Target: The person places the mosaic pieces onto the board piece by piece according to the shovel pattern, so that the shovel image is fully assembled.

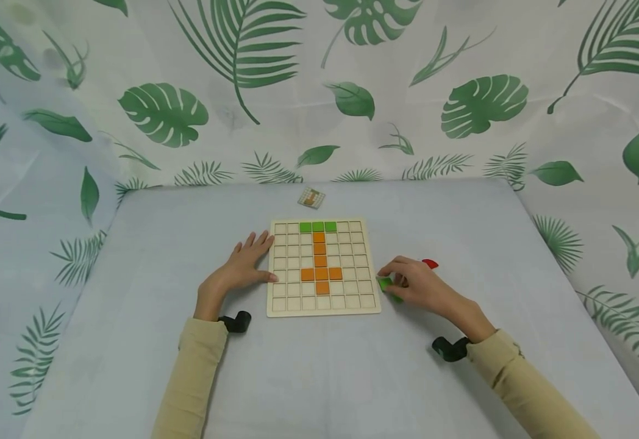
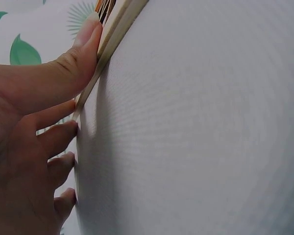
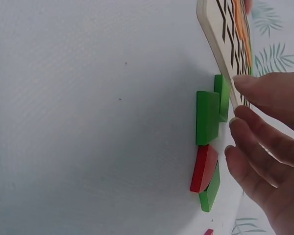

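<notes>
A pale wooden grid board (image 1: 292, 303) lies on the white-covered table, with three green squares (image 1: 317, 227) along its top row and several orange squares (image 1: 320, 261) below. My left hand (image 1: 239, 268) is spread at the board's left edge, its thumb resting on the rim. Just right of the board, my right hand (image 1: 418, 283) hovers with loosely bent fingers over a green block (image 1: 384, 283). In the right wrist view, thumb and fingertips stand apart. Beside them, green blocks (image 3: 207, 117) and a red curved block (image 3: 202, 169) rest on the table.
A small patterned card (image 1: 311, 197) lies beyond the board's far edge. Part of a red piece (image 1: 430, 263) shows behind the right hand. A leaf-printed cloth (image 1: 275, 134) hangs behind the table. Black wrist-worn devices (image 1: 451, 349) sit at both sleeves.
</notes>
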The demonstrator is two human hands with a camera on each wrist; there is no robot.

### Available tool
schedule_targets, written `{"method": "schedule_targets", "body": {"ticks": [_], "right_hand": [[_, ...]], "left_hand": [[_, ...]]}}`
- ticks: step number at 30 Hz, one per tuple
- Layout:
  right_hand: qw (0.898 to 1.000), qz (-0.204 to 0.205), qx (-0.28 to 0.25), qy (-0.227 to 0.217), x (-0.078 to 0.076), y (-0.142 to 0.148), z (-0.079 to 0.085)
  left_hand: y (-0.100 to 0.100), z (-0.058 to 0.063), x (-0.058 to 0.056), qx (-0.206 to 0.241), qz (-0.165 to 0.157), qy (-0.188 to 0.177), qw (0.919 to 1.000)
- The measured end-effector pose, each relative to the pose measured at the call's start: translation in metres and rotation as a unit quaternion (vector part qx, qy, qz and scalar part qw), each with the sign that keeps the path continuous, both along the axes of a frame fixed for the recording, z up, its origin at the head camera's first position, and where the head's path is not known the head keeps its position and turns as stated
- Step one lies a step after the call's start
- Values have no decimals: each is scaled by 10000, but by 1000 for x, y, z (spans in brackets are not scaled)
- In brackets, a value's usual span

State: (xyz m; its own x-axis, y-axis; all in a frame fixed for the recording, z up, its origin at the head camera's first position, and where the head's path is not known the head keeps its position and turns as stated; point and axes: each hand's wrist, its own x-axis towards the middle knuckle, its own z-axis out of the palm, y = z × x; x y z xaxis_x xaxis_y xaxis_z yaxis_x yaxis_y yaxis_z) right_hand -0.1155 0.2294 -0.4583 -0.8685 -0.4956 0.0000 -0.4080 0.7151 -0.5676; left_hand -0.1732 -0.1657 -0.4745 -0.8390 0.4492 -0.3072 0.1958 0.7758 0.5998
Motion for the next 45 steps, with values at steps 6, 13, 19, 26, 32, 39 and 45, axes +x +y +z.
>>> {"method": "schedule_targets", "body": {"ticks": [6,13,19,26,32,39,45], "right_hand": [[9999,28,94,-138,-1,1,-3],[9993,-94,326,-174,-1,0,-5],[9994,-155,286,-118,-1,-2,-6],[9996,-240,167,-30,-2,-3,-6],[9993,16,-164,329,-3,-2,-5],[9955,118,-490,804,-2,3,-4],[9976,-54,-572,387,-1,3,0]], "left_hand": [[-1,-1,0,-58,14,-24,10000],[0,-3,0,-42,-2,-29,10000],[1,-2,0,-61,10,-45,10000],[0,-3,0,-67,21,-45,10000],[-1,-3,-1,-43,35,-41,10000],[-2,-4,-2,-73,-9,-8,10000],[-1,-2,-2,-53,-28,-39,10000]]}}
